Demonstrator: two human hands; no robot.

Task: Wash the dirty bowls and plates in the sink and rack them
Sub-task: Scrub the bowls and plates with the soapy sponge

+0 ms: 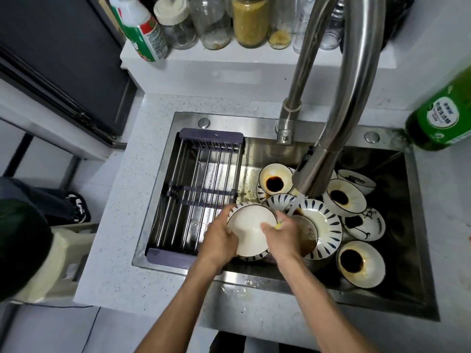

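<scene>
Left hand [221, 239] grips the white bowl [251, 229] by its left rim, fingers [225, 212] curled over the far edge, thumb on the near inner wall; bowl is tilted toward the person, held over the sink [254, 275] just right of the dish rack [201, 197]. Right hand [283, 235] sits on the bowl's right rim, fingers closed on a small yellow item [279, 226], too hidden to identify. Faucet [339, 103] arcs over, water stream [295, 206] landing just past the right fingers onto a blue-striped plate [323, 225] with brown liquid pooled in it. Beyond the fingers: a sauce-stained bowl [275, 178] resting on other striped dishes. To the right of the right fingers: second sauce-stained bowl [344, 197], a cartoon-print bowl [364, 224], another white bowl [356, 180] at the far wall, and a third sauce-stained bowl [360, 263] nearest the front right corner. Rack spans the sink's left part, nothing in it. Green detergent bottle [441, 118] on the tabletop [122, 225] far right of the sink; glass jars [211, 21] on the ledge behind
</scene>
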